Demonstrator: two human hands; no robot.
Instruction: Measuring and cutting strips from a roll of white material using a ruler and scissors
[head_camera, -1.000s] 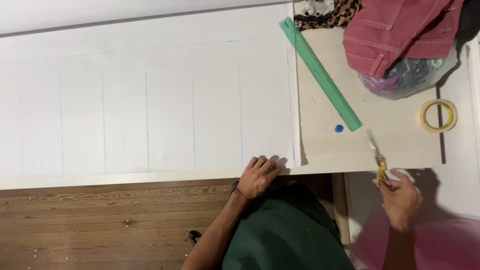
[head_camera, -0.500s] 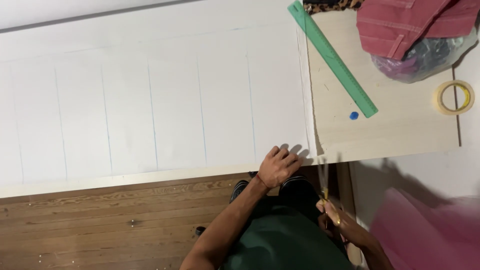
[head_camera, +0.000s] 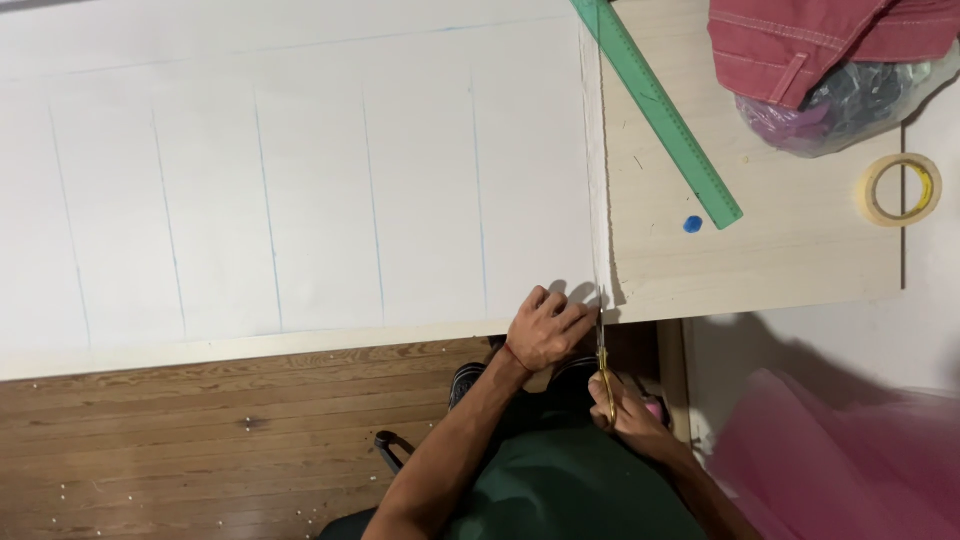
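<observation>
While pinning the near right corner of the big white sheet (head_camera: 300, 170), left hand (head_camera: 545, 328) flat on it, fingers slightly spread and pressed down, likely keeping the material from shifting at the table edge. Right hand (head_camera: 628, 415) below the table edge, closed around handles of yellow-handled scissors (head_camera: 603, 365), blades pointing far, tip right at the sheet's near edge by the left fingertips, lined up with the sheet's right border. Whether blades are parted: cannot tell, too thin. Sheet marked with faint blue vertical lines, covering most of the table, right edge overlapping a pale wooden board (head_camera: 790, 250). Green ruler (head_camera: 660, 105) lying diagonal on the board, well apart from the hands; small blue bit (head_camera: 692, 224) just beside its near end. Tape roll (head_camera: 900, 188) far right, red cloth (head_camera: 810, 45) over a plastic bag (head_camera: 840, 105) at far right corner. Pink fabric (head_camera: 840, 460) near right, wood floor (head_camera: 200, 430) below.
</observation>
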